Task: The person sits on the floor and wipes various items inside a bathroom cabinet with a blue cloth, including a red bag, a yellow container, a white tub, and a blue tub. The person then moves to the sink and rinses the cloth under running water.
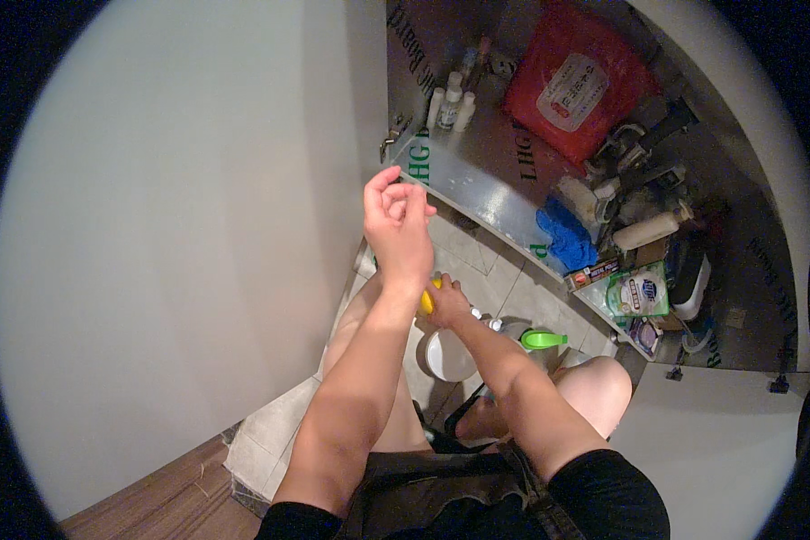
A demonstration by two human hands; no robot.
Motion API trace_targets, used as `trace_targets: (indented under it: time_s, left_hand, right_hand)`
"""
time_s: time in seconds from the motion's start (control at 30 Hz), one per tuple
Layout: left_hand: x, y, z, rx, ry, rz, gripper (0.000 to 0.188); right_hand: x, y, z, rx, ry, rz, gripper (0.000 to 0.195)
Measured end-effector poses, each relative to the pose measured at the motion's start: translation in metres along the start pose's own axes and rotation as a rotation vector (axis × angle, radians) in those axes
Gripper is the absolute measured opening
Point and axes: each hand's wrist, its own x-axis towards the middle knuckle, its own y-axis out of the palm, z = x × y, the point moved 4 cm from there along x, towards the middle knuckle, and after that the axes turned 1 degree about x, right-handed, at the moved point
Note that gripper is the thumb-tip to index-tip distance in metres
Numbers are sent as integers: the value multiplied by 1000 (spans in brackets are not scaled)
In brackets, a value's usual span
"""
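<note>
My left hand (pixel 399 233) is raised near the edge of the cabinet floor, in front of a pale door. Its fingers are loosely bent and apart, and nothing shows in them. Lower down, close above the tiled floor, my right hand (pixel 449 305) grips a yellow object (pixel 429 298). Most of that object is hidden behind my hand and my left wrist, so its kind is unclear. Beside my right forearm stand a round white-topped container (pixel 449 354) and a bottle with a bright green spray head (pixel 543 339). White caps (pixel 495 325) peek out next to the forearm.
The open cabinet holds small white bottles (pixel 451 104), a red plastic bag (pixel 580 81), a blue cloth (pixel 567 233), a pale bottle (pixel 651 228), a metal polish box (pixel 594 272) and a green-white pouch (pixel 638 291). Pale doors (pixel 175 236) flank me, left and right.
</note>
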Motion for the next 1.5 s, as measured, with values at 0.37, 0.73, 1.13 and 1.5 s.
trace_targets:
  time_s: [0.37,0.73,1.13,1.5]
  left_hand:
    - [-5,-2,42,463,-123,260,52]
    - [-73,34,27,-77,-887,992,54]
    - [-74,46,13,-12,-228,834,71]
    - [-62,53,38,-469,-692,641,46]
  right_hand:
    - [-61,-138,-25,704,-141,-104,78]
    - [-152,-287,-34,1080,-332,-286,63]
    - [-152,-291,-25,1155,-338,-495,56]
    - [-49,-241,-153,493,137,-605,63]
